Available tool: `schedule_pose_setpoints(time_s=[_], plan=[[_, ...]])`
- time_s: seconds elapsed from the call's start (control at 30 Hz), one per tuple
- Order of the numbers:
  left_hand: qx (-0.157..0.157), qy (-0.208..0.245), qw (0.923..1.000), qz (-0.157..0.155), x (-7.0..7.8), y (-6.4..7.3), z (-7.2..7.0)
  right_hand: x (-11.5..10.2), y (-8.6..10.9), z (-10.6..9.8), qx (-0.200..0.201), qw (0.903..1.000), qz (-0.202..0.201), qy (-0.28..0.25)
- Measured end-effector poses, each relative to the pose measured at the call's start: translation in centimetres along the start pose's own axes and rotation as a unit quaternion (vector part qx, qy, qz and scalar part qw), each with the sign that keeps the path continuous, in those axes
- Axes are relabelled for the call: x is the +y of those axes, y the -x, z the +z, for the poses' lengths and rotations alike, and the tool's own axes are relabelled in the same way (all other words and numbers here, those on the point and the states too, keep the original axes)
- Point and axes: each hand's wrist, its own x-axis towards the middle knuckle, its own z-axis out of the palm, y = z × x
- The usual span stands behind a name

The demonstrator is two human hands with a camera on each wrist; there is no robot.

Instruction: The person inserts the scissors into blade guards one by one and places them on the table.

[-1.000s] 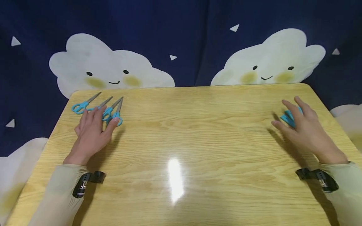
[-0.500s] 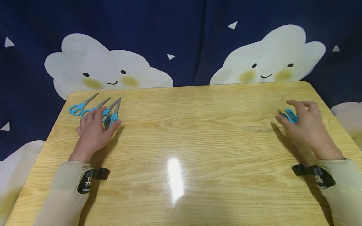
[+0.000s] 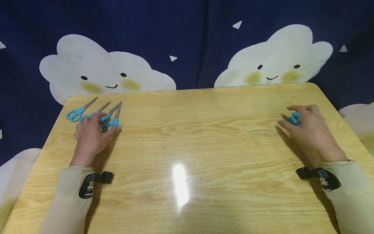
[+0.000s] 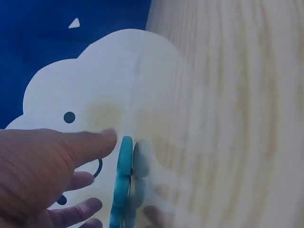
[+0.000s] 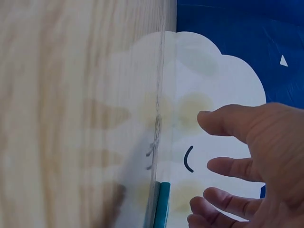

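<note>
Several scissors with light-blue handles lie side by side at the table's far left, blades pointing away. My left hand hovers low over the handles and covers part of them. In the left wrist view, the thumb and spread fingers stand beside the blue handle edges, without gripping them. At the far right, small blue pieces lie on the table, their kind unclear. My right hand is over them, thumb and fingers apart. The right wrist view shows a gap between its fingertips and a blue edge.
A glossy wood-grain table stretches between the hands. Behind its back edge hangs a dark blue curtain printed with white clouds. Each forearm wears a black wrist strap, the left one and the right one.
The right hand's spread fingers have bent and come nearer the thumb, above the blue pieces. My left hand stays over the scissors with little change. The whole head view has shifted slightly.
</note>
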Motion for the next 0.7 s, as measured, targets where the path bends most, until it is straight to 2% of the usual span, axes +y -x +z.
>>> schedule_pose_setpoints(time_s=[0.1,0.3,0.7], plan=[[0.001,0.0,1.0,0.009,-0.3,0.0,0.1,0.0,-0.1,0.2,-0.002,1.0,0.004,0.006],[-0.025,-0.002,0.9995,0.02,-0.3,0.2,0.1,0.6,0.0,0.2,0.009,0.9997,-0.01,0.019],[-0.028,-0.012,0.999,0.031,-0.6,0.0,0.0,1.6,0.2,0.3,-0.009,0.9997,0.007,0.021]])
